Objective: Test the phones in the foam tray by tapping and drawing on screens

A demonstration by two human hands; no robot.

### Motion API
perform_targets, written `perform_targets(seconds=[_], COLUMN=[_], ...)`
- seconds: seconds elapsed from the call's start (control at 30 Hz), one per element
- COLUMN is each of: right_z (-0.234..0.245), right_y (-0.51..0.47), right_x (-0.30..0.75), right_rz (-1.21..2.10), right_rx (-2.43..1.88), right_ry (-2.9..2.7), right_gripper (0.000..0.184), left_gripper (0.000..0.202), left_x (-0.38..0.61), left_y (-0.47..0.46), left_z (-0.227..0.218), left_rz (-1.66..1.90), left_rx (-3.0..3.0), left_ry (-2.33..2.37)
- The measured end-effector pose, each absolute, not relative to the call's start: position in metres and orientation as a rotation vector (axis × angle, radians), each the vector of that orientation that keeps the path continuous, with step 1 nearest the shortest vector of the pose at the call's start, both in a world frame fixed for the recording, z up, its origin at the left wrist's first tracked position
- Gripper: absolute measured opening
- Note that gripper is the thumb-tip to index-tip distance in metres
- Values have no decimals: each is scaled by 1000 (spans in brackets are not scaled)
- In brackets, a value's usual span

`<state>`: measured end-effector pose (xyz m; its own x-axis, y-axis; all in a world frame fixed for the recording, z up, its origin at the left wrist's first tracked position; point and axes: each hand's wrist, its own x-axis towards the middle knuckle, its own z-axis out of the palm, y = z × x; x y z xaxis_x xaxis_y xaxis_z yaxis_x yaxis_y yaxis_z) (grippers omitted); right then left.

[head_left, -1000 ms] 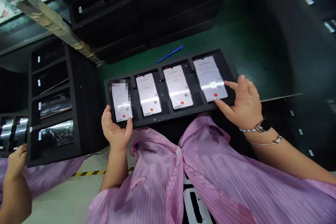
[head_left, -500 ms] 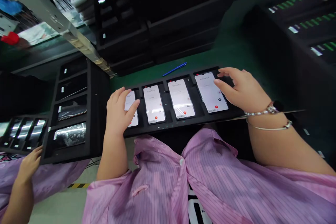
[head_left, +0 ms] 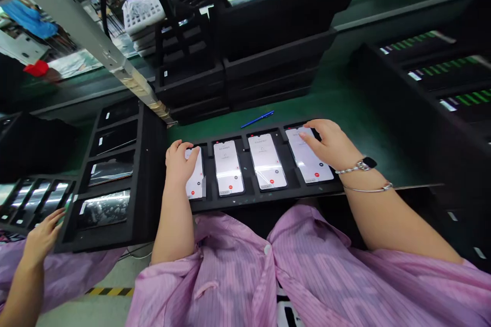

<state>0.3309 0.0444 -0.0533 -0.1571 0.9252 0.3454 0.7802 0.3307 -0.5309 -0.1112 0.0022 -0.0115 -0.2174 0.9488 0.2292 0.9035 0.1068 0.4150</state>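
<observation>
Smartphones (head_left: 228, 168), four lit, are seated in a black tray (head_left: 247, 184) at frame centre, the outer two now reached near their tops by half-curled left hand (head_left: 180, 164) and right hand (head_left: 328, 143), both shifted up from lower edges, suggesting top-end handling, though grip can't be told.

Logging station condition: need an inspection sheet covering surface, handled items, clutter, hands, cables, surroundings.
Surface: flat dark-green worktop, partly covered.
Handled items: four rectangular phones with lit white screens, in a black compartmented tray.
Clutter: slim blue pen behind that tray.
Hands: bare left hand over the leftmost phone, bare right hand over the rightmost phone; contact unclear.
Cables: black curved cable beside a grey post; connections unclear.
Surroundings: second black compartmented tray at left; co-worker's hand left of it.
</observation>
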Motion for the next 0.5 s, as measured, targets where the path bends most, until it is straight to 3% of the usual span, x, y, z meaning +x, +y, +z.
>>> perform_targets(seconds=[0.2,0.33,0.37,0.5], right_z=[-24,-19,-20,-31], right_y=[91,151,165,201], right_x=[301,258,248,229], right_rz=[183,241,269,402], right_rx=[-1303,-1511,-1588,-1787], right_ry=[-2363,-2590,-2611,-2656], right_gripper=[36,36,38,75], left_gripper=[37,32,29,21], left_x=[-105,-102,-102,-101], left_y=[12,14,14,12], left_z=[-21,-24,-25,-25], left_rz=[790,881,909,992], left_rx=[1879,1841,1835,1822], left_ry=[2198,2198,2199,2182])
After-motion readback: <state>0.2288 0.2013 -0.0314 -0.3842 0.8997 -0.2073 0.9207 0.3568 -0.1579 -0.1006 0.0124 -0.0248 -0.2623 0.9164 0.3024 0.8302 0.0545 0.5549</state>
